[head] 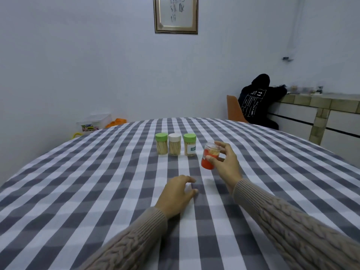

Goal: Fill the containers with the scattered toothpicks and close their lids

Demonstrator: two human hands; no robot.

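Orange container (210, 159), clear lid; gripped

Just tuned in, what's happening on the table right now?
A person's right hand holds an orange toothpick container with a clear lid, tilted, above the checkered tablecloth. The left hand rests open on the cloth. Behind stand three filled, lidded containers in a row: green-lidded, white-lidded, green-lidded.

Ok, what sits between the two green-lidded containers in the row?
In the head view, the white-lidded container stands between the left green-lidded container and the right green-lidded container, upright, lid on, with narrow gaps either side.
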